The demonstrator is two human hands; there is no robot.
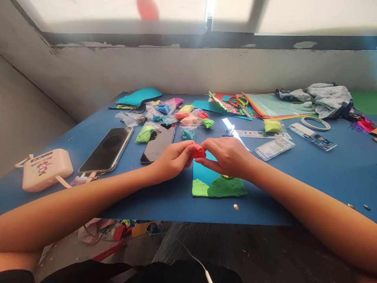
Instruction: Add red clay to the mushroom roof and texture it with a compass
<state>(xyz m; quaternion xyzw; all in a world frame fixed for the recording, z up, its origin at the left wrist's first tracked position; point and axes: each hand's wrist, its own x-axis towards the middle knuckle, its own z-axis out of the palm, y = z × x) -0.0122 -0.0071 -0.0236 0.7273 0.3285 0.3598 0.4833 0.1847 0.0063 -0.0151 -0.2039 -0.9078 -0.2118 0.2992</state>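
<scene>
A small lump of red clay (199, 152) is held between both hands, above a blue card (210, 167). My left hand (176, 159) pinches its left side, the fingers curled together. From the right, my right hand (225, 156) grips it between thumb and forefinger. On the card's lower part lie a light green clay shape (200, 188) and a dark green one (226, 187). A bit of yellow shows under my right hand, mostly hidden.
Two phones (107, 148) (157, 143) and a cream case (47, 169) lie to the left. Behind the hands are bagged clays (188, 118), scissors (241, 104) and a ruler (256, 134). Clear boxes (275, 148), a tape ring (315, 123) and a cloth bag (328, 98) stand right.
</scene>
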